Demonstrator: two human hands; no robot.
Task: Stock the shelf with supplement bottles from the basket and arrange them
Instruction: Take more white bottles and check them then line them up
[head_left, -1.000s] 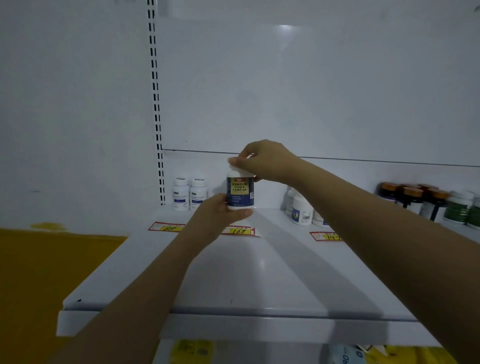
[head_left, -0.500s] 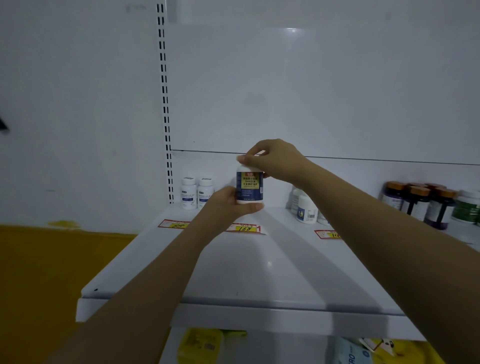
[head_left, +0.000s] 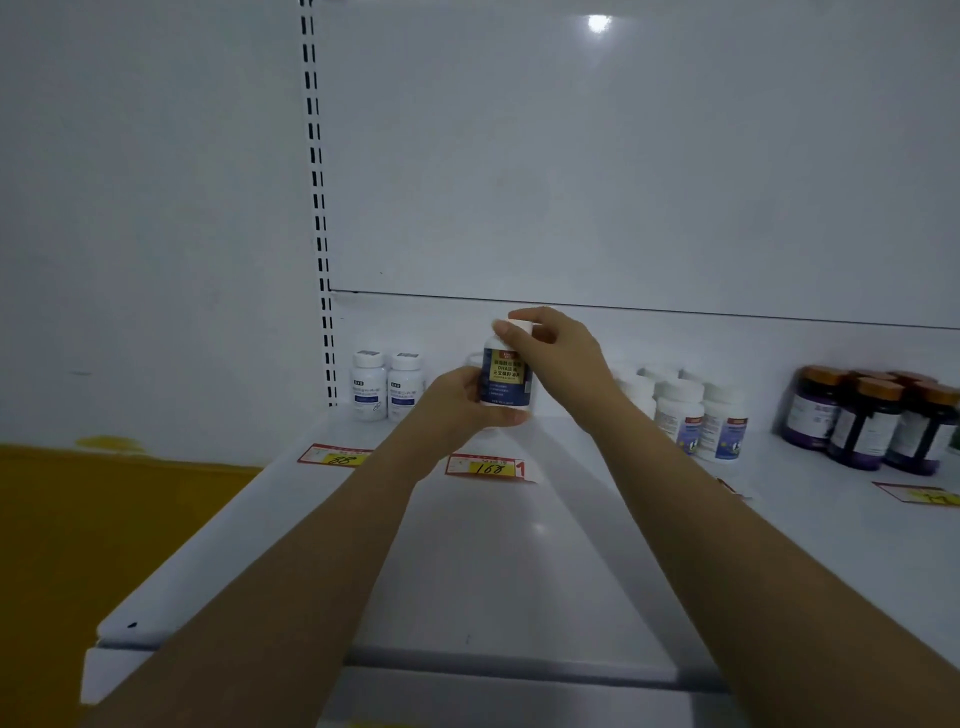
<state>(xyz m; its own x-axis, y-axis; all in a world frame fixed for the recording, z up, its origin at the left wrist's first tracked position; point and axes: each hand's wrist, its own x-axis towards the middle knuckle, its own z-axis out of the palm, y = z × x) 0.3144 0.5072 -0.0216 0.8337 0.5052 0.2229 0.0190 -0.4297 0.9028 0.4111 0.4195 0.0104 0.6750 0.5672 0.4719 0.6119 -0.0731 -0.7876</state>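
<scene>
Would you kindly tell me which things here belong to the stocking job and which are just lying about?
Job: blue-label bottle, gripped by left hand and right hand; white shelf.
Lying about: two white bottles at left; white bottles at right; dark brown-capped jars; price tags.

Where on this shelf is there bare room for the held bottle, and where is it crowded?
Bare: the shelf front, nearer than the price tags, and the back gap between the two white bottles and the white-bottle cluster. Crowded: the right end, that cluster beside the dark jars.
</scene>
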